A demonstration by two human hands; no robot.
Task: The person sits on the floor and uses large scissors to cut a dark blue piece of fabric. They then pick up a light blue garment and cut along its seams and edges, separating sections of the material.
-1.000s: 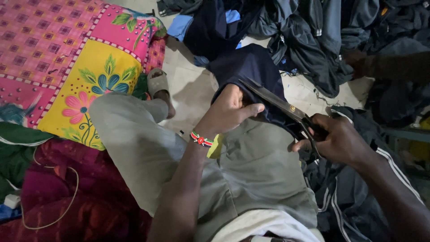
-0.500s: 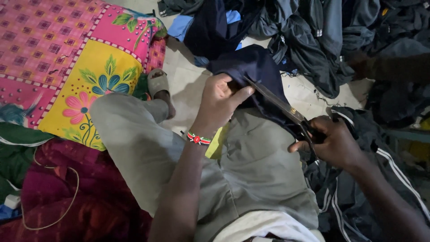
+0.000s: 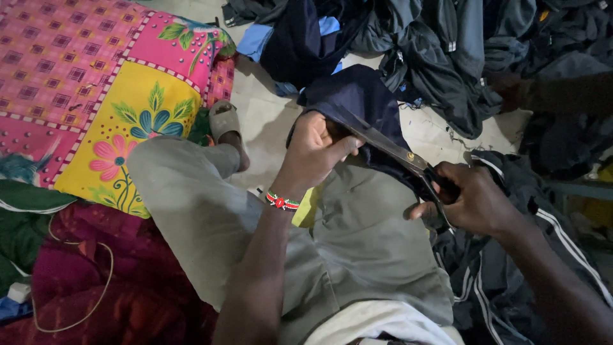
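Two hands at work over the lap. Left hand, beaded bracelet at the wrist, has its fingers clamped on the edge of a dark navy cloth, holding it up and taut above the knee. Right hand is closed round the handles of large scissors; blades lie against the cloth just beside the left thumb. Whether the blades are parted cannot be told. Cloth hangs between both hands, over grey trousers, above the bare floor.

Step in hand, as judged: cutting the cloth, cut under way near the held edge. Next move calls for steady tension from the left hand, thumb kept off the blade line.

Patterned blanket lies left; dark garments are piled ahead.
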